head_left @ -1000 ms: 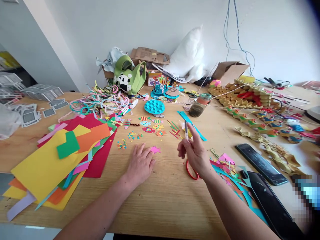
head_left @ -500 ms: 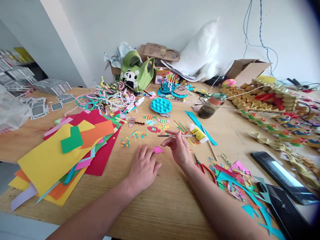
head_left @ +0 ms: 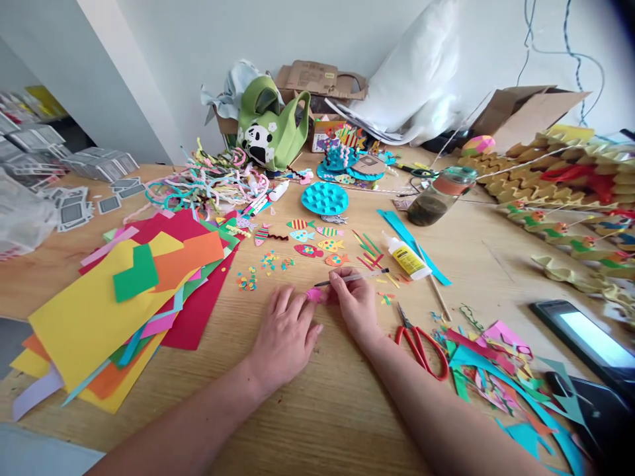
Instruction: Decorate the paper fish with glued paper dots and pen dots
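Note:
A small pink paper fish (head_left: 313, 295) lies on the wooden table between my hands. My left hand (head_left: 286, 327) rests flat, its fingertips at the fish's left edge. In my right hand (head_left: 353, 303) is a slim pen (head_left: 364, 274), pinched between thumb and fingers, with its dark tip over the fish. Part of the fish is hidden by my fingers. Beyond it lie several decorated paper fish (head_left: 308, 250), striped and dotted. Small piles of coloured paper bits (head_left: 270, 261) sit to the left of them, and thin paper strips (head_left: 370, 250) to the right.
Coloured paper sheets (head_left: 89, 317) are stacked at left. Red-handled scissors (head_left: 419, 347), a glue bottle (head_left: 407, 256) and paper scraps (head_left: 496, 363) lie at right, near a phone (head_left: 585, 337). Farther back are a blue textured disc (head_left: 325, 198), a glass jar (head_left: 441, 196) and a green panda bag (head_left: 272, 132).
My right hand has lowered, bringing the pen from above the table down to the pink fish. The left hand stays nearly in place. The view has shifted slightly.

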A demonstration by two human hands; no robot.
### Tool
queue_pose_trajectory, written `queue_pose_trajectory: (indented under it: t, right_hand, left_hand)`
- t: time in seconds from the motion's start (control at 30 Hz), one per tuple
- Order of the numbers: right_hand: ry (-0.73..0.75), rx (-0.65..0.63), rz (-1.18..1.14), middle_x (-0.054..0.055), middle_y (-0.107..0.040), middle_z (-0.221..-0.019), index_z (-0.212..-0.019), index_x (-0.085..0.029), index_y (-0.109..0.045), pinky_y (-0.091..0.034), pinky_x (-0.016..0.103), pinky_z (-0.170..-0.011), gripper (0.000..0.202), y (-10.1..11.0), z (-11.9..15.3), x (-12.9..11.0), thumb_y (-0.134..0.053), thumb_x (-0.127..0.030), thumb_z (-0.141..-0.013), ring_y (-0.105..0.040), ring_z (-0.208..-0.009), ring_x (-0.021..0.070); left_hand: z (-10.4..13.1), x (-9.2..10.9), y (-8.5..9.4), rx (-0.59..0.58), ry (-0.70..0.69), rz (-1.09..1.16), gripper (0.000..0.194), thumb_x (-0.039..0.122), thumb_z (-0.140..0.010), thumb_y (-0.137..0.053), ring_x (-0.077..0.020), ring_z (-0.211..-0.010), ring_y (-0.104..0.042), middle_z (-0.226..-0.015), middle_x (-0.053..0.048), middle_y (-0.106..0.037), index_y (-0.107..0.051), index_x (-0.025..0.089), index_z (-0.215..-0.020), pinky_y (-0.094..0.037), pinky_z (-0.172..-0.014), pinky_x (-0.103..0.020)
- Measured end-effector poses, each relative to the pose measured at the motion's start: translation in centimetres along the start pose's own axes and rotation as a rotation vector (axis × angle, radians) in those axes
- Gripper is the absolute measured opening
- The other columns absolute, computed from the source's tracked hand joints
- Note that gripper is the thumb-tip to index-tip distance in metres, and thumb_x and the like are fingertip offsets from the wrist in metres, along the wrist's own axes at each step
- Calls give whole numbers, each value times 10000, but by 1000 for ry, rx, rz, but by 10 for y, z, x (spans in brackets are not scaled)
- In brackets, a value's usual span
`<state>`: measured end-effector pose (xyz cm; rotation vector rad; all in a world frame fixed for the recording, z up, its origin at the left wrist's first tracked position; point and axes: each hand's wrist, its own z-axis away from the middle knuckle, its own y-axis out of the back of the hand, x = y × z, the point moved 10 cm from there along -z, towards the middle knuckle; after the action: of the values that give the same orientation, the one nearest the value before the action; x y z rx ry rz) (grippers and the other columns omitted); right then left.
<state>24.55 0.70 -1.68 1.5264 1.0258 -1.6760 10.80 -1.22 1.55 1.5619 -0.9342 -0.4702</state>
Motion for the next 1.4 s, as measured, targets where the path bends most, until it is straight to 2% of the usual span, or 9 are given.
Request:
queue_pose_trajectory:
  t: [0.17, 0.4, 0.7, 0.97, 1.13, 1.4]
  right_hand:
    - [45, -12, 167, -19, -570, -569, -726, -193, -574, -429, 252, -466, 287, 1, 1, -1, -670, -461, -767, -532, -472, 128]
    - [23, -64, 213, -24, -575, -547, -760, -199, -560, -417, 251, -418, 224, -2, 1, -1, -669, -394, -743, -514, -420, 127]
    - [67, -72, 354, -22, -548, -486, -721, -226, -506, -375, 250, -398, 246, -2, -1, 5, -588, -435, -822, -510, -408, 143]
    - [183, -6, 430, -27, -532, -525, -656, -221, -505, -371, 252, -464, 208, 1, -1, -7, -600, -347, -790, -485, -462, 124]
    - [127, -90, 412, -11, -589, -559, -691, -218, -518, -397, 250, -464, 171, -5, -2, -4, -594, -339, -786, -533, -472, 134]
    - [47, -118, 392, -37, -547, -438, -697, -227, -479, -319, 231, -365, 222, -7, -1, 1, -576, -392, -808, -450, -340, 113]
  left_hand:
    - [0, 0, -1, -9, -7, -26, 347, 348, -960, -486, -343, -1285, -405, -1232, -119, -558, -591, 185, -1248, -329, -1102, -574]
    - [0, 0, -2, -19, 1, -12, 358, 343, -955, -496, -345, -1305, -389, -1237, -126, -553, -584, 188, -1266, -323, -1108, -582]
    - [0, 0, -1, -15, 15, -10, 345, 340, -946, -519, -336, -1315, -377, -1250, -127, -550, -602, 175, -1238, -323, -1118, -573]
    - [0, 0, 0, -20, 5, 4, 361, 320, -948, -511, -333, -1313, -376, -1261, -129, -534, -570, 177, -1274, -333, -1114, -572]
    - [0, 0, -1, -23, 0, 5, 354, 321, -952, -504, -336, -1325, -367, -1280, -134, -523, -571, 174, -1267, -335, -1110, -573]
    - [1, -1, -2, -27, -6, 9, 349, 319, -952, -501, -345, -1329, -352, -1308, -138, -504, -579, 169, -1258, -327, -1114, -580]
